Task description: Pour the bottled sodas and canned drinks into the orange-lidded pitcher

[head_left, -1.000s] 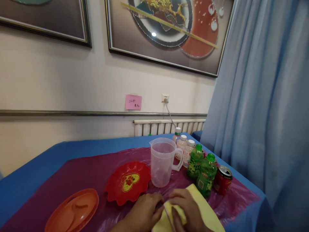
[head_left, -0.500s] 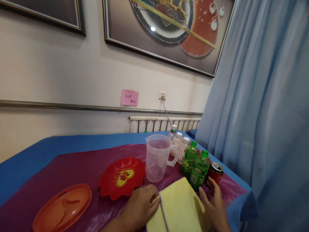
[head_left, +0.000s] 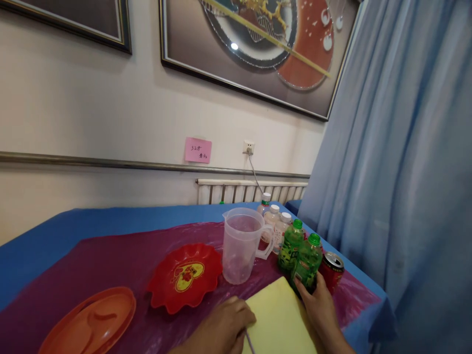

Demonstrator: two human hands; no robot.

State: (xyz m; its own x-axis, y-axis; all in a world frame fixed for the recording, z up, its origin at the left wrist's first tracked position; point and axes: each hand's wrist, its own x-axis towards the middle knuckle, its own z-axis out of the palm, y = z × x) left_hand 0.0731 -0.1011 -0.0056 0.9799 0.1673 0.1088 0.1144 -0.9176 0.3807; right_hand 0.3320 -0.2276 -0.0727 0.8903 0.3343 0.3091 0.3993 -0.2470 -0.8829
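Note:
My left hand (head_left: 228,322) is closed, fingers curled at the left edge of a yellow, fabric-like flat piece (head_left: 276,319). A thin purple cord (head_left: 250,342) runs down from beside its fingertips. My right hand (head_left: 320,306) has its thumb and fingers around the lower part of the front green plastic bottle (head_left: 307,260), which stands upright. A second green bottle (head_left: 291,248) is just behind it, and a red drink can (head_left: 332,270) stands to its right. The clear plastic jug (head_left: 239,250) is beyond the yellow piece, handle to the right.
A red scalloped plate (head_left: 165,290) and an orange oval dish (head_left: 99,322) lie to the left. Several white-capped bottles (head_left: 282,233) stand behind the green ones. Purple plastic sheeting (head_left: 110,260) covers the blue-clothed table (head_left: 121,216). A blue curtain (head_left: 387,172) hangs at the right.
My right hand has moved left from beside the can onto the front green bottle. My left hand has shifted slightly right and down, and less of the purple cord shows.

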